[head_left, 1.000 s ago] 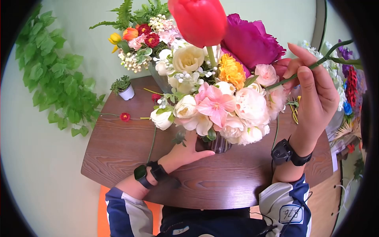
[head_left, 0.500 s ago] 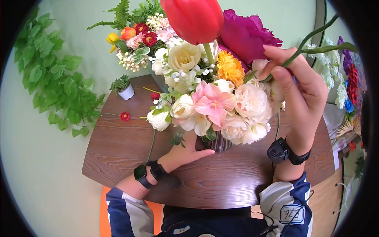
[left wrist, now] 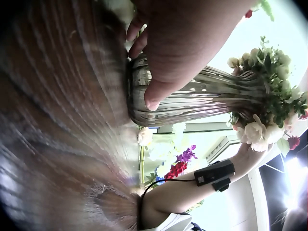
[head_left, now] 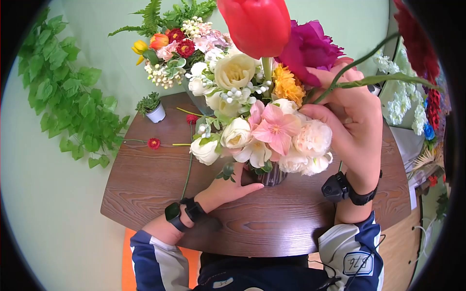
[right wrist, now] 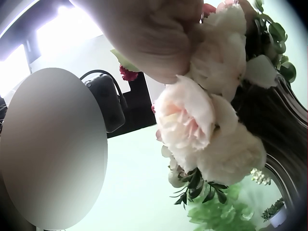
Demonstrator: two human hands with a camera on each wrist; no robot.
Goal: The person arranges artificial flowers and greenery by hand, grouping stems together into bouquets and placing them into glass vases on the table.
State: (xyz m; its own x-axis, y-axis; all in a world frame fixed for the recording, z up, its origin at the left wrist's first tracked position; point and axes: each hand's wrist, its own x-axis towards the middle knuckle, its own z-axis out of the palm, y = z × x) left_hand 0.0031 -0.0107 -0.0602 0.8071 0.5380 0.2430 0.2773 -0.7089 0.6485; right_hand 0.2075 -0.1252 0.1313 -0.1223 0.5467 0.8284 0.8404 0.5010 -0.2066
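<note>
My left hand [head_left: 224, 190] holds the low part of a ribbed glass vase [left wrist: 207, 98]; in the left wrist view its thumb lies along the near side and the fingertips show beyond. The vase carries a full bouquet of pink hibiscus-like bloom [head_left: 276, 128], white roses [head_left: 237, 133], pale peonies [head_left: 313, 139], an orange flower [head_left: 288, 83], a magenta peony [head_left: 315, 46] and a tall red tulip [head_left: 255, 26]. Over the bouquet's right side, my right hand [head_left: 353, 116] pinches a green flower stem [head_left: 361, 60] low down, the lower end hidden among blooms. A dark red flower [head_left: 418, 41] appears at upper right.
Another arrangement [head_left: 170, 53] stands behind at the left. A small potted succulent [head_left: 151, 107] and a cut red flower [head_left: 154, 143] are on the brown table [head_left: 145, 179]. Ivy [head_left: 63, 87] hangs on the left wall; more flowers [head_left: 429, 111] stand at the right.
My right hand has moved left and down with the stem, in toward the bouquet, and a dark red flower has come into view. The bouquet has shifted slightly; my left hand stays at the vase.
</note>
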